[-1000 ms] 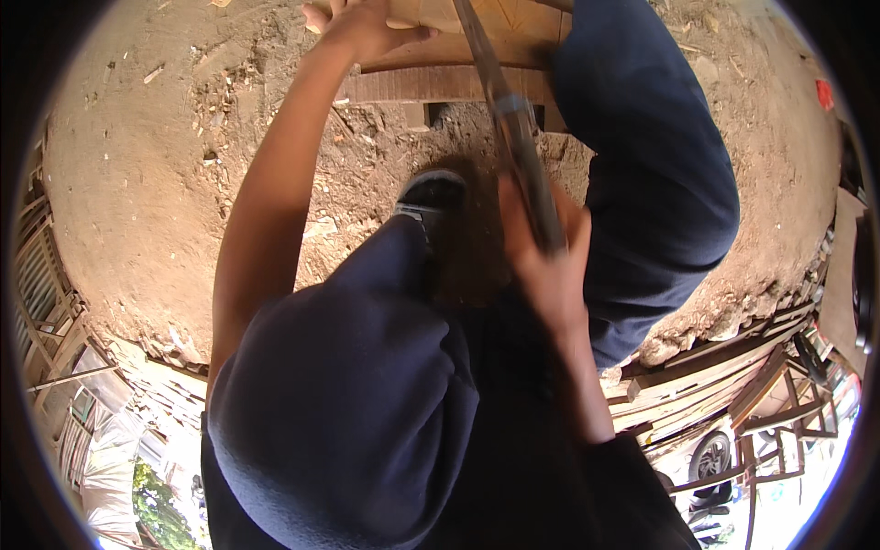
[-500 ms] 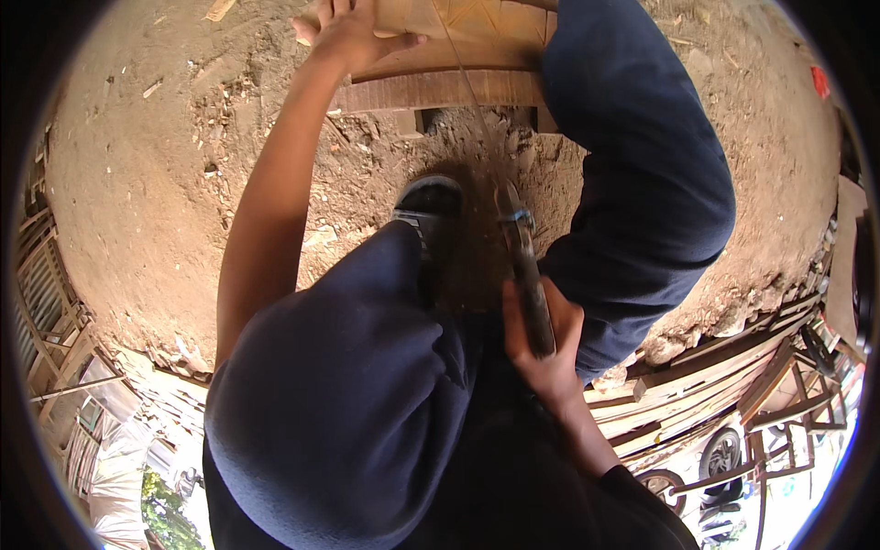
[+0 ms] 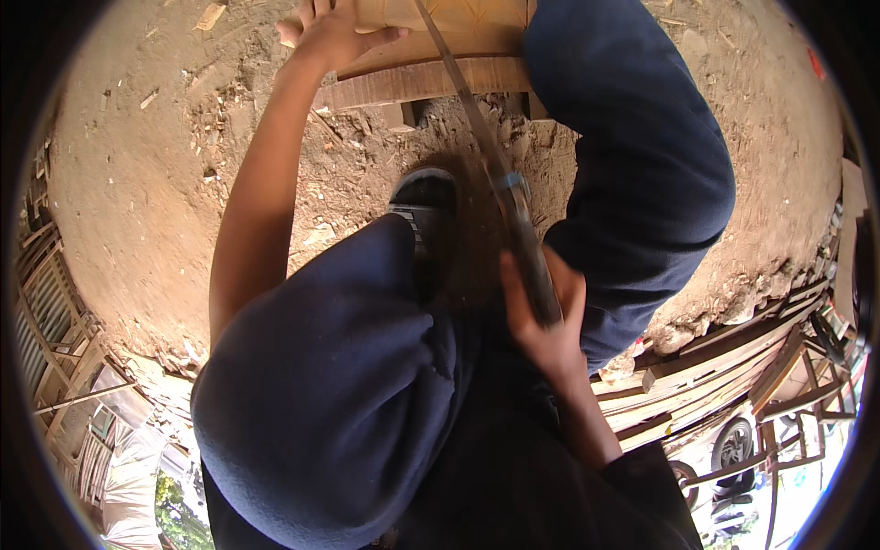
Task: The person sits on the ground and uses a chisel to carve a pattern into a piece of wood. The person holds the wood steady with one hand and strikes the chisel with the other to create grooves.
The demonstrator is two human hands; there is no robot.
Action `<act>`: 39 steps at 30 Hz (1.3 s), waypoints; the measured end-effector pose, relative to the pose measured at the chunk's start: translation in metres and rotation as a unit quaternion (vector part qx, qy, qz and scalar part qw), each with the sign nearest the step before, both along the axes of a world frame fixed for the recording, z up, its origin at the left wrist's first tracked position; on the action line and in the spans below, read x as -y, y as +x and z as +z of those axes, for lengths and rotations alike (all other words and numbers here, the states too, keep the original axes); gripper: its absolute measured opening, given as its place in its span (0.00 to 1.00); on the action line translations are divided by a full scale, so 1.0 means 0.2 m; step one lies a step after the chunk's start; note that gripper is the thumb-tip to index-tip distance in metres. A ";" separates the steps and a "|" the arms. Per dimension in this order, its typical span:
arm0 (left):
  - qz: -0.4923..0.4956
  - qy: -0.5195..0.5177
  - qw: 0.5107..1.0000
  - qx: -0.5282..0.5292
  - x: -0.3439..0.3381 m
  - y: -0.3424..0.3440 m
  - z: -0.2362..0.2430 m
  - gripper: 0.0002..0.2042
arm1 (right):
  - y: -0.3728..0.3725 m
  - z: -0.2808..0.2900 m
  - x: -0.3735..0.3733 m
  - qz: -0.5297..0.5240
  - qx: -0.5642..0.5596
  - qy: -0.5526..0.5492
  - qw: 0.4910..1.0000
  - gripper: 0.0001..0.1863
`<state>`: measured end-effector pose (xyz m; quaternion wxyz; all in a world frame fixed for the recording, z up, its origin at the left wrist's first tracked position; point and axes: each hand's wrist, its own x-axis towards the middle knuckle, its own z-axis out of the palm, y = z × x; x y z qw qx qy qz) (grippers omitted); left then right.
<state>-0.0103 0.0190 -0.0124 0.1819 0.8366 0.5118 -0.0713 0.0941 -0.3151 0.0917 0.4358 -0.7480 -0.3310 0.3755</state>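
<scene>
My right hand (image 3: 553, 316) is wrapped round the dark handle of a handsaw (image 3: 524, 240), which has a blue band where handle and blade meet. Its long narrow blade slants away from me and reaches over a pale brown wooden board (image 3: 477, 41) at the top of the view; the teeth cannot be made out. Some marks score the board's face. Left of the blade, my left hand (image 3: 330, 38) lies on the board with its fingers spread, thumb pointing toward the blade. Under the board is a low wooden bench (image 3: 412, 84). The far end of the blade is cut off by the picture's edge.
My bent right leg (image 3: 646, 174) leans against the bench's right end. A dark shoe (image 3: 424, 197) stands on the dirt floor (image 3: 137, 202), scattered with wood chips. Stacked planks (image 3: 706, 385) and a motorcycle wheel (image 3: 733, 445) are at the lower right.
My right hand and the handsaw have moved a little away from me, toward the board. The blade now shows broader. My left hand stays on the board while the whole view has shifted slightly.
</scene>
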 end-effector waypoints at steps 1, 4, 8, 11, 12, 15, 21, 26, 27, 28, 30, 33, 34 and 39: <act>0.011 -0.004 1.000 -0.004 -0.02 -0.01 0.00 0.53 | 0.01 -0.06 -0.10 0.006 -0.015 0.010 1.000 0.05; 0.011 0.008 1.000 -0.024 -0.06 0.00 -0.04 0.53 | 0.04 -0.10 -0.29 -0.005 -0.056 0.008 0.998 0.05; 0.004 -0.004 1.000 -0.019 -0.07 0.01 -0.04 0.53 | 0.03 -0.04 -0.08 0.019 -0.019 -0.015 1.000 0.06; 0.003 0.014 1.000 -0.020 -0.03 0.00 -0.04 0.54 | 0.03 0.01 0.00 0.029 0.024 -0.010 0.999 0.06; -0.001 0.023 1.000 -0.017 -0.03 -0.01 -0.04 0.54 | 0.03 -0.01 -0.04 0.029 0.004 -0.013 0.999 0.05; 0.007 0.026 1.000 -0.001 -0.03 -0.01 -0.06 0.53 | 0.08 -0.05 -0.26 0.019 -0.029 -0.015 0.999 0.06; 0.007 0.014 1.000 -0.023 -0.04 0.00 -0.06 0.52 | 0.04 -0.04 -0.11 0.015 0.009 0.023 1.000 0.10; -0.009 0.173 0.984 -0.032 -0.13 -0.11 -0.35 0.54 | 0.05 -0.06 -0.28 0.029 -0.035 -0.012 0.999 0.09; -0.017 0.231 0.971 -0.049 -0.15 -0.12 -0.47 0.54 | 0.06 -0.08 -0.31 0.028 -0.033 -0.013 0.999 0.07; -0.015 0.167 0.985 -0.028 -0.11 -0.07 -0.41 0.54 | 0.06 -0.10 -0.32 0.020 -0.031 -0.014 0.999 0.06; 0.004 0.053 0.999 -0.003 -0.07 -0.02 -0.15 0.54 | 0.04 -0.11 -0.28 0.011 -0.027 -0.002 1.000 0.06; 0.005 0.034 0.999 -0.028 -0.04 0.00 -0.10 0.54 | 0.03 -0.03 -0.10 0.016 0.003 0.003 1.000 0.10; 0.010 0.039 0.999 -0.020 -0.04 -0.01 -0.10 0.54 | 0.04 0.01 -0.09 0.033 0.007 -0.008 0.999 0.07; 0.009 0.042 0.999 -0.001 -0.04 0.00 -0.10 0.53 | 0.07 -0.05 -0.34 0.023 -0.041 -0.027 0.999 0.05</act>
